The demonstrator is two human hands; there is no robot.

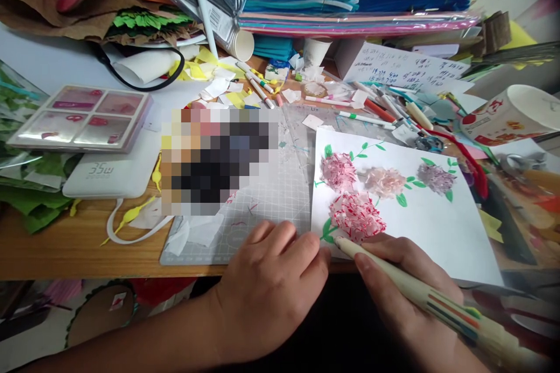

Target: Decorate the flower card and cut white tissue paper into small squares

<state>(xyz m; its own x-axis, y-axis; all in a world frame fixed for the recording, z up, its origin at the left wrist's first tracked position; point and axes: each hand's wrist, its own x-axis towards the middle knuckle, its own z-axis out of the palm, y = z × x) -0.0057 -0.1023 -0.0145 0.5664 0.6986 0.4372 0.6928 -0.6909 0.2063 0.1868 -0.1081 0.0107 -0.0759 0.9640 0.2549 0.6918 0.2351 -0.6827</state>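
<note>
A thick cream multicolour ballpoint pen (415, 288) is gripped in my right hand (406, 285), its tip at the lower left of a white sheet of paper (420, 245), close to green drawn leaves. On that sheet sit several crinkled paper flowers: a red-and-white one (356, 215), a pink one (339, 171), a pale peach one (385, 182) and a mauve one (436, 178), with green leaves around them. My left hand (275, 280) has its fingers curled, thumb and forefinger at the sheet's lower left corner. Its fingertips are partly hidden.
Under the sheet's left side lies a grey cutting mat (262, 198), with a blurred patch over part of it. A four-part case (81, 116) rests on a white power bank (116, 175) at left. Pens (367, 119), paper scraps and a paper cup (516, 113) crowd the back and right.
</note>
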